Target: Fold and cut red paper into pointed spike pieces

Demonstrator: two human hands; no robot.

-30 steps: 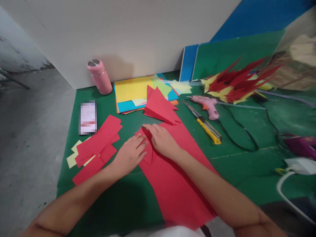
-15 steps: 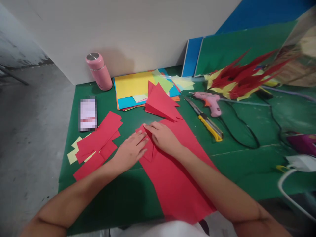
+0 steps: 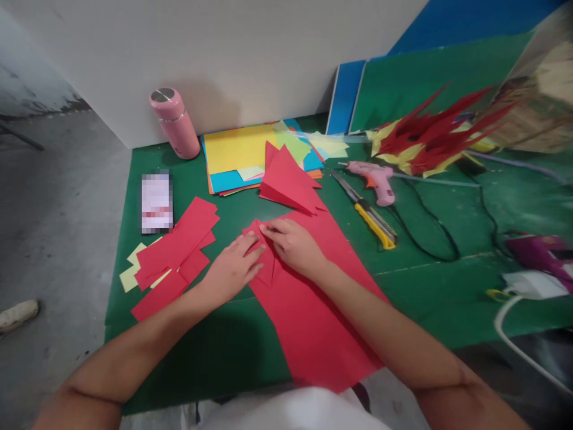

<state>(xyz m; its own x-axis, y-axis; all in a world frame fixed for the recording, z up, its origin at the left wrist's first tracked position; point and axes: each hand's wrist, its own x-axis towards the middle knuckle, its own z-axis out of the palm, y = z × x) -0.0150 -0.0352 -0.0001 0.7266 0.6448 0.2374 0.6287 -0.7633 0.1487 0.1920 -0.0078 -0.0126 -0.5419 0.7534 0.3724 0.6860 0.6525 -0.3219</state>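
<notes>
A small folded piece of red paper (image 3: 268, 272) lies on a long red sheet (image 3: 326, 322) in front of me. My left hand (image 3: 235, 263) rests on its left side, fingers spread and lying flat. At its upper edge my right hand (image 3: 293, 242) has thumb and fingers drawn together on the fold, gripping the paper. Just beyond my hands, folded pointed red pieces (image 3: 289, 179) overlap the far end of the sheet. Cut red strips (image 3: 176, 239) lie left of my left hand, with pale yellow pieces (image 3: 129, 279) partly under them.
Coloured paper (image 3: 239, 149) is stacked at the back beside a pink flask (image 3: 176, 125). A phone (image 3: 156, 203) lies left. Right of the sheet are a yellow utility knife (image 3: 373, 224), a pink glue gun (image 3: 376, 182) with its cord, and a red-and-yellow paper flame (image 3: 430, 140).
My right hand's fingertips have shifted slightly along the fold; my left hand still rests flat. The view has moved a little, and a shoe now shows on the floor at left.
</notes>
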